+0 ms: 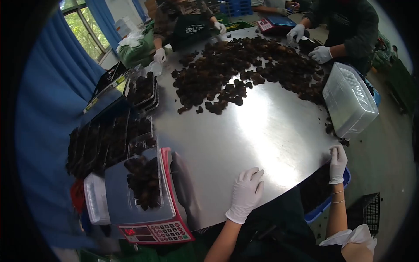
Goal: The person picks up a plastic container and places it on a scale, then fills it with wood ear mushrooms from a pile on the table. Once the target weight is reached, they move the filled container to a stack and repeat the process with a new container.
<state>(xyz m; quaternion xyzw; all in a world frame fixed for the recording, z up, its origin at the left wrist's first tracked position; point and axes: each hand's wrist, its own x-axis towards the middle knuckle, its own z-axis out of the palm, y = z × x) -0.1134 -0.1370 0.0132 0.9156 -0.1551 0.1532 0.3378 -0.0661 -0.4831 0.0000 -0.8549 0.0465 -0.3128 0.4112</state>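
My left hand (245, 193), in a white glove, rests flat on the near part of the steel table (262, 131), fingers spread, holding nothing. My right hand (338, 163), also gloved, grips the table's right edge with fingers curled over the rim. A large pile of dark dried mushrooms (248, 70) lies across the far half of the table. To my left, a clear tray of mushrooms (144, 181) sits on a red-edged scale (148, 218).
Filled clear trays (109, 139) are stacked along the left. An upturned clear plastic box (349, 100) sits at the table's right edge. Two gloved workers stand at the far side, one (183, 26) by a bag, one (345, 26) near another scale (276, 24). A blue crate (325, 201) sits below.
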